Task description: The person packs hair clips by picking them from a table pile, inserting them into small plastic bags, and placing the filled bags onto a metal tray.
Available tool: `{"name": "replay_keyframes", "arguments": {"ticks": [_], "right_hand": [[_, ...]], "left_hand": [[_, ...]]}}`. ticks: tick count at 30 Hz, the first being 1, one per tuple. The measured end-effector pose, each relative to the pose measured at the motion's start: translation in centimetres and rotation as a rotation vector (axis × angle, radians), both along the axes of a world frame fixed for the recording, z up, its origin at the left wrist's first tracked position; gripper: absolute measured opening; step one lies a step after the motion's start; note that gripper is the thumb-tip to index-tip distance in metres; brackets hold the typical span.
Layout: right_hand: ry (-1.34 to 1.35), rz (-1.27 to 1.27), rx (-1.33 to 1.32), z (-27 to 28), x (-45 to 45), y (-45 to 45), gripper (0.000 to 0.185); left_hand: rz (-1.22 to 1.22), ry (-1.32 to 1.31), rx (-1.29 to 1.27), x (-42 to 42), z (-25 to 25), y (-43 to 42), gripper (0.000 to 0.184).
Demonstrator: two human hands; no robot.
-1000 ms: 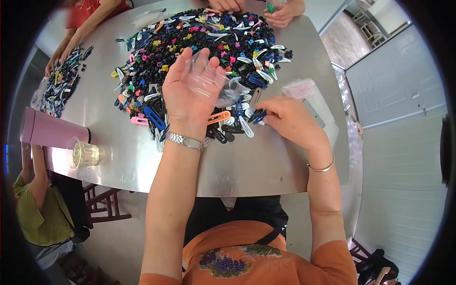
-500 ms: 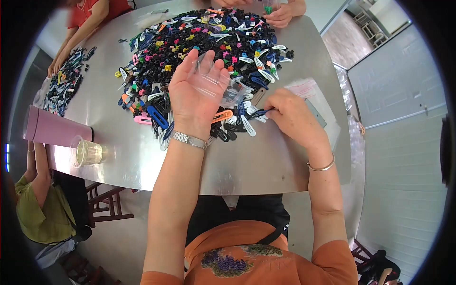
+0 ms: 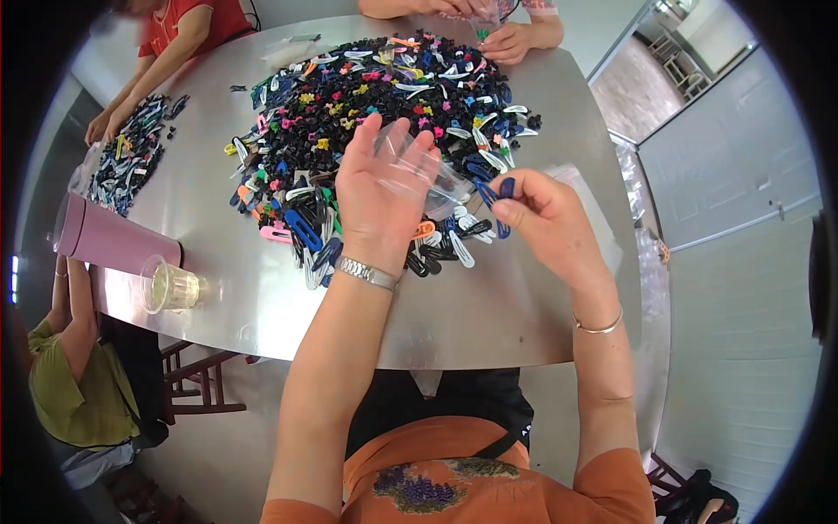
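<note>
My left hand [image 3: 381, 196] is palm up at the near side of a large heap of hair clips [image 3: 349, 109]. A clear plastic bag [image 3: 447, 190] lies across its curled fingers, with the bag's mouth toward my right hand. Between the thumb and fingers of my right hand [image 3: 554, 229] are several dark blue snap hair clips [image 3: 485, 196], close beside the bag. Under my hands lie more snap clips, including a blue one [image 3: 303, 230], a pink one [image 3: 276, 234] and an orange one [image 3: 424, 230].
A pink tumbler [image 3: 118, 234] and a clear cup of pale liquid [image 3: 175, 288] stand on the left of the metal table [image 3: 489, 323]. A smaller clip pile [image 3: 131, 157] is by a co-worker's hands. Another person's hand [image 3: 506, 44] works at the far side. Plastic bags [image 3: 594, 210] lie right.
My right hand has lifted from the near right edge of the heap with blue hair clips now clearly in its fingers. My left hand with the bag has shifted slightly right in view.
</note>
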State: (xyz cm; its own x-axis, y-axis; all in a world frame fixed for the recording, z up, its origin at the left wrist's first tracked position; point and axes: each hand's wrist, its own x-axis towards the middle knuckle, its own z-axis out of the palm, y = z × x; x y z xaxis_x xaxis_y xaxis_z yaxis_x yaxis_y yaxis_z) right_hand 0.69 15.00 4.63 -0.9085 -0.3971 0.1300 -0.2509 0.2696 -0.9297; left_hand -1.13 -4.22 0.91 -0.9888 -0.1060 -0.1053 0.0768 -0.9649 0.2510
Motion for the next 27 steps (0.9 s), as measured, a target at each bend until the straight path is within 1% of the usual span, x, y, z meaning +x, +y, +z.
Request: {"name": "replay_keyframes", "arguments": {"ticks": [2, 4, 5, 7, 8, 10, 11, 13, 14, 16, 17, 19, 20, 22, 23, 24, 26, 27], "right_hand": [[0.008, -0.036, 0.006, 0.7, 0.3, -1.2, 0.013], [0.109, -0.027, 0.198, 1.2, 0.3, -2.0, 0.013], [0.112, -0.025, 0.203, 1.2, 0.1, -2.1, 0.013], [0.599, 0.017, 0.502, 1.0, -0.3, -2.5, 0.011], [0.601, 0.023, 0.507, 1.1, -0.3, -2.7, 0.011], [0.726, 0.044, 0.802, 1.5, -0.3, -3.3, 0.010], [0.730, 0.051, 0.805, 1.7, -0.3, -3.7, 0.010], [0.692, 0.027, 0.894, 1.9, -0.4, -4.5, 0.012], [0.695, 0.030, 0.896, 2.0, -0.5, -4.9, 0.012], [0.558, -0.042, 0.654, 2.3, -0.8, -5.6, 0.011], [0.562, -0.040, 0.656, 2.2, -0.8, -5.7, 0.011], [0.384, -0.177, 0.090, 2.0, -0.7, -5.8, 0.012], [0.385, -0.177, 0.093, 2.0, -0.8, -5.7, 0.012], [0.267, -0.316, -0.248, 2.2, -1.3, -5.0, 0.013], [0.208, -0.358, -0.248, 2.3, -1.7, -4.6, 0.015], [0.206, -0.369, -0.249, 1.6, -2.6, -4.1, 0.015], [0.306, -0.253, 0.121, -1.2, -4.8, -3.0, 0.018], [0.488, -0.161, 0.350, -2.4, -5.6, -2.8, 0.023]], "left_hand": [[-0.009, 0.027, -0.007, -0.1, -0.3, 0.2, 0.032], [0.000, 0.026, -0.012, 0.0, -0.2, 0.4, 0.037], [0.002, 0.029, -0.007, 0.0, -0.2, 0.5, 0.037], [0.013, 0.007, -0.024, 0.2, -0.1, 0.7, 0.041], [0.018, 0.008, -0.018, 0.3, 0.0, 0.7, 0.041], [0.014, -0.007, -0.066, 0.4, 0.3, 0.8, 0.044], [0.035, -0.062, -0.050, 0.4, 0.6, 0.9, 0.032], [0.037, -0.044, -0.064, 0.3, 0.1, 1.1, 0.033], [0.032, -0.027, -0.084, 0.2, -0.1, 1.2, 0.033], [0.040, -0.044, -0.064, 0.1, 0.0, 1.1, 0.034], [0.023, -0.039, 0.003, 0.1, -0.2, 1.1, 0.035], [0.001, -0.058, 0.111, 0.2, 0.1, 1.0, 0.033], [0.000, -0.057, 0.114, 0.1, 0.3, 0.8, 0.033], [-0.035, -0.073, 0.374, 0.0, 0.6, -0.2, 0.033], [-0.035, -0.045, 0.446, -0.4, 0.7, -1.2, 0.035], [-0.042, 0.020, 0.495, -0.5, 0.2, -2.2, 0.035], [0.032, -0.076, 0.348, -0.2, 1.6, -2.3, 0.034], [0.028, -0.079, 0.343, -0.3, 1.4, -2.3, 0.034]]}}
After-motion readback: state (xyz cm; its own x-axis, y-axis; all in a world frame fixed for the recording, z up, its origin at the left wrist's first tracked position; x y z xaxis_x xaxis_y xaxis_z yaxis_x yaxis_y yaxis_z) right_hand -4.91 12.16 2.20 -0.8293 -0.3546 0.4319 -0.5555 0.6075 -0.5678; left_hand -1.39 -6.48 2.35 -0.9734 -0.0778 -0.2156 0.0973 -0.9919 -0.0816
